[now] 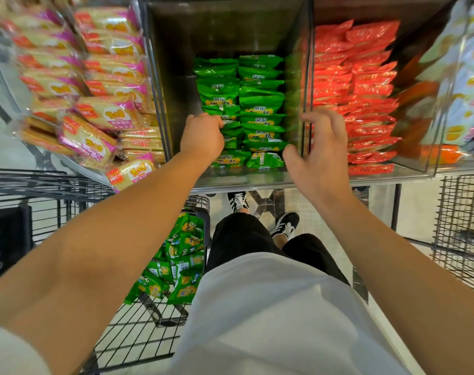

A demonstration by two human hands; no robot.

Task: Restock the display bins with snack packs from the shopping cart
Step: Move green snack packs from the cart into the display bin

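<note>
Pale shop floor [417, 207] shows under a row of clear display bins; the bins' far ends are cut off by the top of the frame.

Shopping cart [138, 328], black wire, lower left: largely hidden behind the left forearm. A loose heap of green snack packs [181, 261] lies in its near-right corner; the count cannot be made out.

Middle bin [230, 33], clear-walled: green packs [260, 104] stand in two rows filling the right and centre, with an open strip along the left wall and bare space at the back. Pack count is unclear, as the rows overlap.

Left bin: biscuit packs with pink ends [95, 117], heaped and blurred, spilling over the front edge.

Right bin: red packs [365, 104] in two stacked rows. A further bin of pale packs [468, 77] is cut off at the right edge.

Wire basket [463, 228] stands at lower right, partly out of frame.

Left hand [203, 133]: inside the middle bin at the left row, fingers curled onto a green pack; the fingertips are hidden behind the knuckles.

Right hand [322, 147]: at the divider between middle and red bins, fingers [325, 117] loosely spread over the wall, thumb beside the front green packs, holding nothing.

Two black-and-white shoes [284, 226] show below the bin edge.
</note>
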